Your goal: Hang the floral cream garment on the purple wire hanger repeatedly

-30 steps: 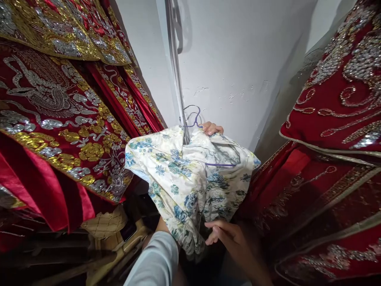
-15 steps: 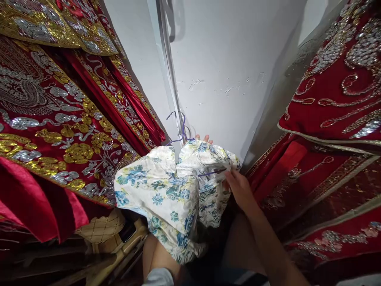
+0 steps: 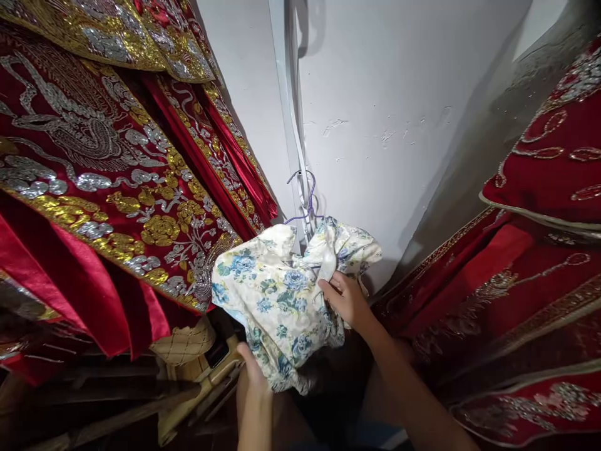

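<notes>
A white garment with blue flowers [image 3: 282, 294] hangs on a purple wire hanger [image 3: 312, 188] in front of a grey metal upright. My right hand [image 3: 345, 297] pinches the garment's front edge near the collar, thumb and fingers closed on the cloth. At the lower left of the garment is my left hand [image 3: 256, 369]; its thumb shows beside the hem, while its other fingers are hidden behind the cloth.
Red dresses with gold and silver embroidery [image 3: 162, 232] hang at the left. More red beaded garments [image 3: 469, 282] hang at the right. Behind the hanger stands a pale wall [image 3: 375, 94]. A carved chair with a quilted cushion [image 3: 183, 343] is at the lower left.
My left hand has left the collar area and is now at the garment's lower left. My right hand has moved left, drawing the front edge across. The view has shifted.
</notes>
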Motion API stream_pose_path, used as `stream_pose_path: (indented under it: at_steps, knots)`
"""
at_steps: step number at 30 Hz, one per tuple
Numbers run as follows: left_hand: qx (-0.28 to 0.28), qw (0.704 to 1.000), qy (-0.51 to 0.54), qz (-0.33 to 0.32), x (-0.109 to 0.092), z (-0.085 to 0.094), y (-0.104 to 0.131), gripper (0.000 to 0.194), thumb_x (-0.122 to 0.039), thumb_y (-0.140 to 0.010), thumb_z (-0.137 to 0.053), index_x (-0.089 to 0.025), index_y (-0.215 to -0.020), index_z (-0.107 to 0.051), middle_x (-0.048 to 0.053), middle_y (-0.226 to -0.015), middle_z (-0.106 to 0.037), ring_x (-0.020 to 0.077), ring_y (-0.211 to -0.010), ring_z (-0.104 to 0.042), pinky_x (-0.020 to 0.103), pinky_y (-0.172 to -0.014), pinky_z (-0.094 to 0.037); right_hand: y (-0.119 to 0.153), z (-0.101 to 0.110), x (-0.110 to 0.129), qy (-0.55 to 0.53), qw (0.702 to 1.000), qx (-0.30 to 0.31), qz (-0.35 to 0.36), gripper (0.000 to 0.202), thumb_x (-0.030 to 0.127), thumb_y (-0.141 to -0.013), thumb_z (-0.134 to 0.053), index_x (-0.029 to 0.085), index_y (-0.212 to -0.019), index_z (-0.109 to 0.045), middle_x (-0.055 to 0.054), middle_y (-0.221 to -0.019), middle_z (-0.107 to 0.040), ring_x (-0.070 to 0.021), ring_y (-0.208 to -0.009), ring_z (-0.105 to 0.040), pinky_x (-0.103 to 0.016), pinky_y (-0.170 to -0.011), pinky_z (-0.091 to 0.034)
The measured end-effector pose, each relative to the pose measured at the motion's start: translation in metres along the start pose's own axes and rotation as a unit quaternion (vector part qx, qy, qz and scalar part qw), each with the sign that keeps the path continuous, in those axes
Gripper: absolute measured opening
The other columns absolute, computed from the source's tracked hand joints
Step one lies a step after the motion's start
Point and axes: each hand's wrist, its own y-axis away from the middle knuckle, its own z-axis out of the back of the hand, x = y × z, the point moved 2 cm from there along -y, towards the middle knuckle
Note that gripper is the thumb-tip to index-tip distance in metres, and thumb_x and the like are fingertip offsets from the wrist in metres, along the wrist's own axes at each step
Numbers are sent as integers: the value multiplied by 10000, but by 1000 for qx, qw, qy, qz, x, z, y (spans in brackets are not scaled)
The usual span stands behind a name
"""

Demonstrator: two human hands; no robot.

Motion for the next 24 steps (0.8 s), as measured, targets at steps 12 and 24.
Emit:
stream_pose_path:
  at_steps: [12,24]
  knots:
    - [1,999,24,21,31,-24,-1,431,-297,-617,-859,-242,-1002,-673,87,-1022,-746,303,-1131,-673,452,-1030,-505,48,-27,-73,-58,995,12,-80,298,499,-927,-522,222,-818,-510,13,-697,-595,-159,-660,-553,-264,-608,-428]
    - [-176,830,-262,-460,28,-17,1,444,-284,-829,-716,-233,-1254,-595,107,-1299,-587,261,-1245,-547,411,-1088,-415,58,-15,-64,-108,981,57,-151,334,443,-882,-594,195,-659,-601,-14,-548,-651,-130,-464,-482,-255,-493,-385]
